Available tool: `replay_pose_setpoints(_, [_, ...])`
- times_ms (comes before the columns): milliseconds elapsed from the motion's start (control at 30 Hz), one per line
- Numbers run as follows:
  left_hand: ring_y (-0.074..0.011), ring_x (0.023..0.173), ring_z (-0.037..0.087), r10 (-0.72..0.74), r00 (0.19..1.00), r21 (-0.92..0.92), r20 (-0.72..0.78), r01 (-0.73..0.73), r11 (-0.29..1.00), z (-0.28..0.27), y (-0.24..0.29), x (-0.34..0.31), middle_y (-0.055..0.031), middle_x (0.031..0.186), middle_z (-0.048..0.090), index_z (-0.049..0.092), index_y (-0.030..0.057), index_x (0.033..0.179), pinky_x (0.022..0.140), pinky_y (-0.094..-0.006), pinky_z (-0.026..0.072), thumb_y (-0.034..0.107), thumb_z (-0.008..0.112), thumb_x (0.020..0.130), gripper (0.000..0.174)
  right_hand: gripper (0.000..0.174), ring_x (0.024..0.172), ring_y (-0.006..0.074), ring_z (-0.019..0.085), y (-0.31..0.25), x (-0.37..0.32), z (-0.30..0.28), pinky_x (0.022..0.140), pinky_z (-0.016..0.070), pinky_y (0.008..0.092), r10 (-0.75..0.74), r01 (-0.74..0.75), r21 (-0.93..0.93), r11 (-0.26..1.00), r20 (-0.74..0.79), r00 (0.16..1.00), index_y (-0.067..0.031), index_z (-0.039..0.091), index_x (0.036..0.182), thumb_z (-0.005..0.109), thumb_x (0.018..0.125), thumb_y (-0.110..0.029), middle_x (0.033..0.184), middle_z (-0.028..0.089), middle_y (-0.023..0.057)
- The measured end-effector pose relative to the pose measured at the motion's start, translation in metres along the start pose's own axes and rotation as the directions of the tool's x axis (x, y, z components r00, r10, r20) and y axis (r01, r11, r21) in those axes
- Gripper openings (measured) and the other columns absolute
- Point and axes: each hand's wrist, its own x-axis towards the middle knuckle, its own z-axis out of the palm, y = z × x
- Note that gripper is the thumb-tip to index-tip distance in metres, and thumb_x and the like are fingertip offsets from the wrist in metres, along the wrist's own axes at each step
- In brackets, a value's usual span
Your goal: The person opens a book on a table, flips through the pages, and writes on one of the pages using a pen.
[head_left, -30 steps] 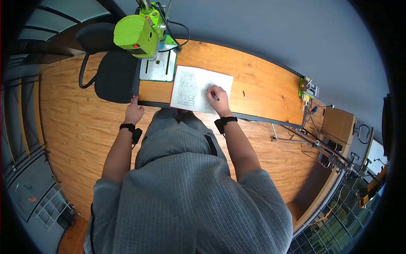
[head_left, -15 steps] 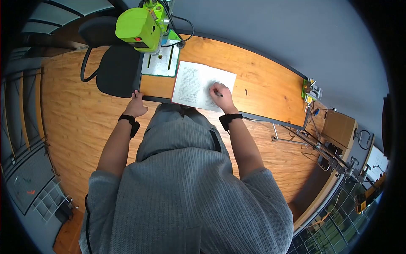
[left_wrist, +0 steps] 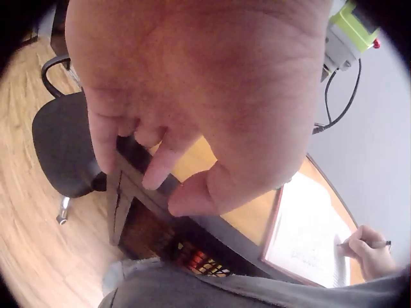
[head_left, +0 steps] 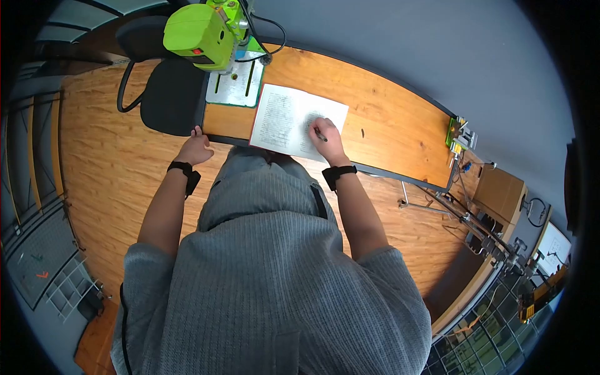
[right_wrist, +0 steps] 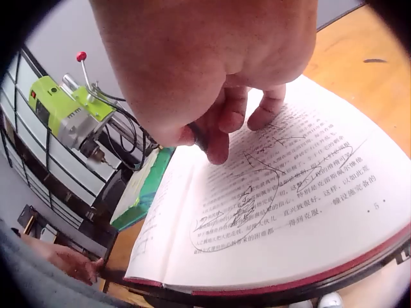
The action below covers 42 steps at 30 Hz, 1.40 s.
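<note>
An open book (head_left: 275,122) with printed text lies on the wooden table, its pages marked with pen strokes in the right wrist view. My right hand (head_left: 327,139) rests on the right-hand page and pinches a dark pen (head_left: 320,135) with curled fingers. At the table's near left corner, my left hand (head_left: 195,149) touches the dark edge with its fingertips. The left wrist view shows that hand (left_wrist: 199,96) palm on, fingers loosely bent at the table edge and holding nothing.
A green drill press (head_left: 199,36) stands on its metal base (head_left: 235,84) left of the book. Behind the left hand is a black chair (head_left: 167,97). A small vise (head_left: 459,134) sits at the table's right end, with a cardboard box (head_left: 499,194) beyond it.
The head view has shifted slightly. My left hand remains at the table corner, its fingers and wrist lying a little differently. My right hand still holds the pen over the right-hand page.
</note>
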Motion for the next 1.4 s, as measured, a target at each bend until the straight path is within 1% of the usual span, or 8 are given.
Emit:
replay_pose_setpoints(133, [-0.0468, 0.155, 0.025, -0.014, 1.000, 0.006, 0.005, 0.014, 1.000, -0.003, 0.007, -0.003, -0.0351, 0.167, 0.016, 0.070, 0.0036, 0.105, 0.121, -0.0430, 0.0363, 0.027, 0.071, 0.085, 0.031, 0.009, 0.086, 0.0416, 0.063, -0.001, -0.003, -0.002, 0.075, 0.0526, 0.0479, 0.026, -0.026, -0.008, 1.000, -0.023, 0.999, -0.0020, 0.062, 0.089, 0.071, 0.085, -0.004, 0.087, 0.065, 0.0207])
replay_pose_setpoints(533, [-0.0494, 0.155, 0.024, -0.034, 0.999, 0.020, 0.017, 0.034, 0.999, 0.000, 0.010, -0.004, -0.0371, 0.167, 0.014, 0.070, 0.0030, 0.100, 0.122, -0.0450, 0.0354, 0.028, 0.068, 0.085, 0.029, 0.010, 0.082, 0.0410, 0.063, -0.002, -0.001, -0.012, 0.075, 0.0518, 0.0487, -0.010, 0.013, -0.024, 1.000, 0.123, 0.992, -0.0009, 0.062, 0.083, 0.070, 0.084, -0.005, 0.079, 0.065, 0.0186])
replay_pose_setpoints(767, [-0.0468, 0.157, 0.021, -0.055, 0.998, 0.068, 0.043, 0.052, 0.996, -0.003, 0.016, -0.005, -0.0356, 0.168, 0.013, 0.071, -0.0004, 0.105, 0.122, -0.0450, 0.0351, 0.027, 0.068, 0.086, 0.033, 0.009, 0.082, 0.0398, 0.063, 0.004, -0.001, -0.007, 0.074, 0.0521, 0.0479, -0.134, 0.136, -0.038, 0.990, 0.045, 0.990, -0.0007, 0.062, 0.083, 0.070, 0.085, -0.004, 0.081, 0.066, 0.0189])
replay_pose_setpoints(833, [-0.0506, 0.155, 0.021, -0.020, 1.000, 0.035, 0.022, 0.019, 0.999, -0.003, 0.013, -0.006, -0.0390, 0.166, 0.011, 0.069, 0.0008, 0.098, 0.121, -0.0461, 0.0353, 0.026, 0.067, 0.086, 0.028, 0.008, 0.080, 0.0394, 0.064, 0.006, -0.005, -0.011, 0.071, 0.0526, 0.0467, 0.069, -0.070, -0.002, 0.998, -0.169, 0.983, -0.0004, 0.063, 0.084, 0.070, 0.086, -0.004, 0.083, 0.066, 0.0196])
replay_pose_setpoints(967, [-0.0505, 0.156, 0.021, -0.013, 0.998, 0.054, 0.054, 0.010, 0.998, -0.001, 0.015, -0.008, -0.0396, 0.166, 0.010, 0.070, 0.0001, 0.099, 0.122, -0.0460, 0.0342, 0.026, 0.068, 0.086, 0.029, 0.008, 0.076, 0.0364, 0.064, 0.017, -0.013, -0.016, 0.069, 0.0532, 0.0439, 0.017, -0.023, -0.055, 0.998, -0.101, 0.995, -0.0005, 0.063, 0.088, 0.071, 0.086, -0.003, 0.081, 0.066, 0.0190])
replay_pose_setpoints(1067, [-0.0501, 0.156, 0.021, -0.031, 0.999, 0.064, 0.045, 0.028, 0.998, -0.004, 0.018, -0.006, -0.0398, 0.166, 0.009, 0.071, -0.0003, 0.100, 0.122, -0.0460, 0.0336, 0.027, 0.068, 0.086, 0.030, 0.008, 0.076, 0.0275, 0.067, 0.013, -0.007, -0.023, 0.071, 0.0544, 0.0394, 0.061, -0.048, 0.076, 0.996, -0.187, 0.980, -0.0001, 0.064, 0.092, 0.071, 0.090, -0.005, 0.082, 0.068, 0.0151])
replay_pose_setpoints(1167, [-0.0504, 0.155, 0.023, -0.021, 1.000, 0.116, 0.016, 0.019, 0.993, 0.004, 0.016, -0.002, -0.0404, 0.166, 0.012, 0.071, -0.0012, 0.101, 0.122, -0.0453, 0.0338, 0.027, 0.068, 0.086, 0.032, 0.012, 0.087, 0.0143, 0.069, 0.013, -0.014, -0.023, 0.082, 0.0549, 0.0308, 0.365, -0.207, 0.468, 0.859, -0.275, 0.889, 0.0013, 0.067, 0.093, 0.069, 0.098, -0.010, 0.088, 0.074, 0.0089])
replay_pose_setpoints(1400, [-0.0489, 0.152, 0.031, -0.138, 0.990, -0.030, -0.020, 0.138, 0.990, 0.005, 0.027, 0.002, -0.0379, 0.166, 0.017, 0.071, 0.0015, 0.114, 0.121, -0.0457, 0.0374, 0.036, 0.067, 0.087, 0.044, 0.016, 0.079, 0.0153, 0.065, 0.016, -0.053, -0.017, 0.075, 0.0529, 0.0304, 0.265, -0.219, 0.250, 0.943, -0.168, 0.949, 0.0000, 0.072, 0.104, 0.075, 0.092, -0.009, 0.087, 0.073, 0.0090])
